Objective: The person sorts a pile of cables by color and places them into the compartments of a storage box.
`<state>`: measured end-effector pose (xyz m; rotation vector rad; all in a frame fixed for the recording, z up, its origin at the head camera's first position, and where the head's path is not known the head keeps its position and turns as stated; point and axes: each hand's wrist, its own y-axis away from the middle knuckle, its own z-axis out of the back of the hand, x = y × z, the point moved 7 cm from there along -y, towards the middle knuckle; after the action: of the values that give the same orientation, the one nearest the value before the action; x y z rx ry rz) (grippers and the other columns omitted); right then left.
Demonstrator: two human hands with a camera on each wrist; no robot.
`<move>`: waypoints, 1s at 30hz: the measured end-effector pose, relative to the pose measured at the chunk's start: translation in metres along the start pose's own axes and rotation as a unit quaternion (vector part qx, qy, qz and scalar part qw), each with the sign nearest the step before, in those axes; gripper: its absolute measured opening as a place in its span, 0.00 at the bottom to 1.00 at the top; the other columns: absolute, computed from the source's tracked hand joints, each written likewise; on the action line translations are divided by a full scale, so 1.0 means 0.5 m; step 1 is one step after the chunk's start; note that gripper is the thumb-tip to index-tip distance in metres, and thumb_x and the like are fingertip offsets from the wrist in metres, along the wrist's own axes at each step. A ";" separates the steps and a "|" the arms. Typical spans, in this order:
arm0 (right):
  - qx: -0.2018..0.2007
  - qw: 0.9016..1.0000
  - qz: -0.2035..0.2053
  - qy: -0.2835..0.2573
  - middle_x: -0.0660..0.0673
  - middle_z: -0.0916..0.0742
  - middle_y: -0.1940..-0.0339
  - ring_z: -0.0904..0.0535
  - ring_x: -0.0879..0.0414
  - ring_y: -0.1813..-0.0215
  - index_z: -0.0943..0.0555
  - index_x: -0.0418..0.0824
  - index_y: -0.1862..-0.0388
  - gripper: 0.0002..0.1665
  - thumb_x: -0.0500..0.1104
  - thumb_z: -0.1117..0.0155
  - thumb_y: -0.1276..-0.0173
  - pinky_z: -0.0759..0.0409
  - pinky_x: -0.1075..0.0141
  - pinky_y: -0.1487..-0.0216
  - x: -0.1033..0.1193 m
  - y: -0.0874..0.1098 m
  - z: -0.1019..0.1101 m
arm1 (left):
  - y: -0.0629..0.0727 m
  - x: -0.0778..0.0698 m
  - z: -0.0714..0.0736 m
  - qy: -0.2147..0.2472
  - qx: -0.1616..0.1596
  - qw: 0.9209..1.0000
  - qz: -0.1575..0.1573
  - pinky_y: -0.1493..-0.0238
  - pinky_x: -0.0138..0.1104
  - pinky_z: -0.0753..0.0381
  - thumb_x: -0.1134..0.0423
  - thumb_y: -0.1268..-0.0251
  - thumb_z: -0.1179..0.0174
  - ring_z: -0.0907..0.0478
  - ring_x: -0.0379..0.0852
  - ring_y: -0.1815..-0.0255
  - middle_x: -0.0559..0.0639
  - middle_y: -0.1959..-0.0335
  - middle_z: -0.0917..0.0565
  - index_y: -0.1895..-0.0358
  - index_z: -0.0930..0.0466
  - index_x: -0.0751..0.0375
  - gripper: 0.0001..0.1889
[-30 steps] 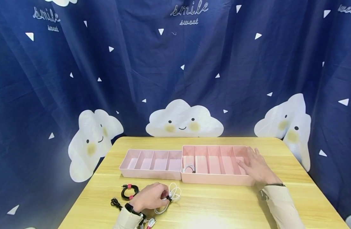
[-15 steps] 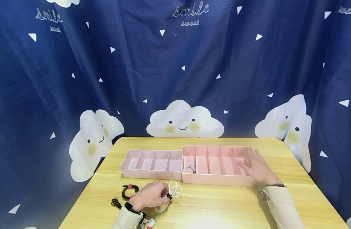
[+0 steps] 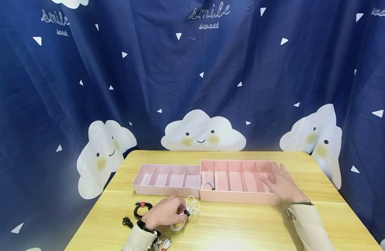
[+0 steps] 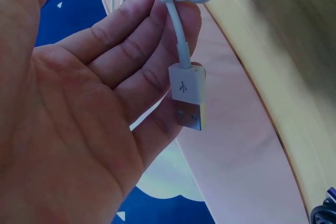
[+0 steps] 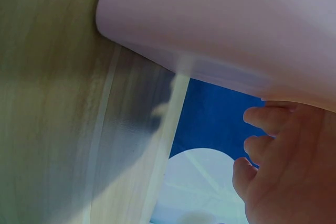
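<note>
My left hand [image 3: 168,212] pinches a coiled white USB cable [image 3: 192,205] at its black tie, above the table in front of the boxes. In the left wrist view its USB plug [image 4: 187,85] hangs down in front of the fingers. My right hand [image 3: 283,183] rests on the right end of a pink box [image 3: 239,196] with several compartments, the thumb reaching over the rim. Part of that hand [image 5: 294,156] shows beside the box wall in the right wrist view. A coiled white cable [image 3: 208,184] lies in the box's leftmost compartment.
A paler pink divided box [image 3: 165,190] stands against the left side of the pink box. Left of my left hand lie a black coiled cable [image 3: 138,211] with red ties and a small black cable [image 3: 127,221]. A white cable with red [image 3: 166,244] lies near the front edge.
My left hand has risen slightly, moving a little toward the boxes with the white USB cable. The right hand stays on the pink box.
</note>
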<state>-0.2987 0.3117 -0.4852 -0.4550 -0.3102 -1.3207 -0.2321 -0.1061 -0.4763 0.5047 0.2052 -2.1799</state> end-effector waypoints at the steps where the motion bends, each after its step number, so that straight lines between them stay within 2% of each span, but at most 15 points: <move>1: 0.001 1.000 0.000 0.000 0.16 0.49 0.20 0.60 0.18 0.19 0.54 0.17 0.21 0.57 0.64 0.50 0.21 0.57 0.29 0.22 -0.001 0.000 0.000 | -0.001 -0.001 0.001 -0.002 -0.001 1.000 -0.001 0.79 0.25 0.42 0.58 0.39 0.32 0.39 0.28 0.81 0.33 0.81 0.34 0.72 0.22 0.52 0.09; 14: 0.001 1.000 -0.007 0.002 0.16 0.49 0.19 0.60 0.18 0.19 0.54 0.17 0.21 0.58 0.65 0.50 0.21 0.57 0.29 0.21 0.000 0.003 0.000 | -0.008 -0.006 0.004 0.001 0.002 1.000 -0.006 0.78 0.24 0.40 0.58 0.39 0.32 0.38 0.28 0.81 0.33 0.81 0.33 0.73 0.24 0.46 0.10; 30: 0.000 0.999 -0.016 0.030 0.18 0.49 0.19 0.58 0.21 0.18 0.54 0.20 0.20 0.58 0.66 0.52 0.21 0.56 0.27 0.23 -0.002 0.002 -0.001 | -0.013 -0.013 0.009 0.004 -0.003 1.000 -0.010 0.79 0.24 0.41 0.59 0.38 0.32 0.38 0.27 0.81 0.33 0.81 0.33 0.73 0.24 0.46 0.10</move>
<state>-0.2980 0.3123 -0.4862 -0.4107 -0.2677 -1.3624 -0.2348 -0.0989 -0.4698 0.5108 0.2222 -2.1959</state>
